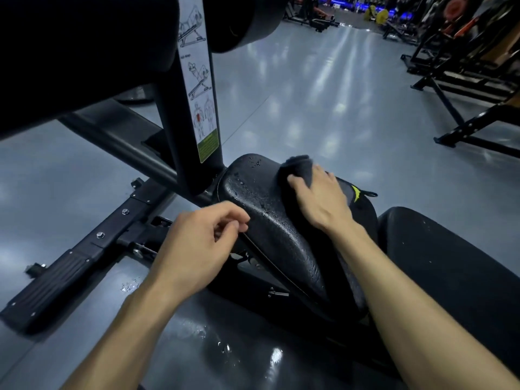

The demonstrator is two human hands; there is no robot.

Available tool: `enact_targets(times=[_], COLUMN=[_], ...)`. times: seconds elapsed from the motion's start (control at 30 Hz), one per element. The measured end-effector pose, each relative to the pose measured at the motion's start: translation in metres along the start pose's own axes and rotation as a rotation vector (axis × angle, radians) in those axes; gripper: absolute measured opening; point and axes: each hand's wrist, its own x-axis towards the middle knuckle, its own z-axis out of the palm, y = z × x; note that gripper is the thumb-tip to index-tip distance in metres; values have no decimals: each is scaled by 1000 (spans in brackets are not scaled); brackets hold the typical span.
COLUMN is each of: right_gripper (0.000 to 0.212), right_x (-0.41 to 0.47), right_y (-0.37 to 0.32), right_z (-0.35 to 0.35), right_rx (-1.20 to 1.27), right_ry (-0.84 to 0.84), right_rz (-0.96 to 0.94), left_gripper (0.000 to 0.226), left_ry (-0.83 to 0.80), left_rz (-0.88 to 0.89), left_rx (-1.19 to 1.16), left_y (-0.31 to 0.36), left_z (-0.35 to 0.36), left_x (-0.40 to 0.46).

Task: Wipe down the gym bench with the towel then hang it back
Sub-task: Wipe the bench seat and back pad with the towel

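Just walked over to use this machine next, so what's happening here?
A person is wiping the bench's seat pad. Their right hand presses a dark towel onto its far end, while the left hand hangs by the near edge, fingers loosely curled, holding nothing. Droplets still bead on the pad, so the wipe isn't finished.

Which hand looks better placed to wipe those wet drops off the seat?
The right hand: it already presses the towel on the seat pad, beside the droplets. The left hand holds nothing, fingers loosely curled at the pad's edge.
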Motion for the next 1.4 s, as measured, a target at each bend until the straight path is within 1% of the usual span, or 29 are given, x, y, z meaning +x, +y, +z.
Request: enact_targets(times=[0.07,0.1,0.13,0.2,0.27,0.33,0.43,0.5,0.57,0.63,0.7,0.77,0.83,0.9,0.97,1.03,1.1,1.17,1.27,1.3,1.33,1.4], right_gripper=[62,69,71,70,72,79,94,99,99,98,98,98,98,98,98,96,94,90,76,74,74,79], right_x=[-24,-43,-63,-97,-122,-145,-169,-171,-154,-121,-85,-67,-78,-109,-138,-149,-136,-101,-32,-22,-22,-52], right_y=[-15,-19,-18,-9,4,12,10,4,-12,-43,-80,-98,-88,-64,-39,-30,-40,-62,-97,-102,-101,-90], right_z=[11,14,14,10,6,9,25,36,44,52,57,58,57,54,53,53,54,53,42,40,43,49], right_rx=[-6,-5,-1,-17,-34,-112,-301,-378,-432,-466,-466,-476,-469,-459,-479,-457,-431,-397,-254,-221,-218,-243], right_ry=[-28,-42,-57,-73,-55,-13,30,49,67,67,28,0,-8,-8,3,33,35,17,-41,-50,-35,-12], right_rz=[-163,-252,-331,-417,-421,-397,-404,-408,-399,-396,-373,-359,-388,-434,-466,-477,-462,-444,-292,-266,-282,-415], left_gripper=[23,23,23,21,22,24,26,25,25,31,37,40,41,45,52,57,58,55,52,50,46,39], left_ry=[107,147,167,154,120,120,120,101,97,111,145,180,195,185,171,174,189,209,253,266,275,290], left_rz=[-13,-36,-65,-134,-178,-177,-205,-232,-249,-275,-300,-309,-321,-337,-340,-337,-332,-326,-319,-316,-309,-294], left_rx=[45,58,67,101,138,148,24,-21,-40,-57,-67,-48,-96,-140,-141,-139,-146,-157,-177,-188,-197,-215], left_y=[-3,-4,-7,-12,-17,-20,-24,-27,-29,-27,-24,-21,-20,-19,-19,-19,-21,-22,-22,-23,-23,-22], left_z=[-7,-10,-12,-13,-9,-6,-8,-11,-13,-14,-15,-17,-19,-20,-21,-22,-24,-25,-27,-28,-27,-25], left_x=[2,4,6,8,8,7,9,10,11,13,14,14,15,16,17,17,18,17,17,17,18,21])
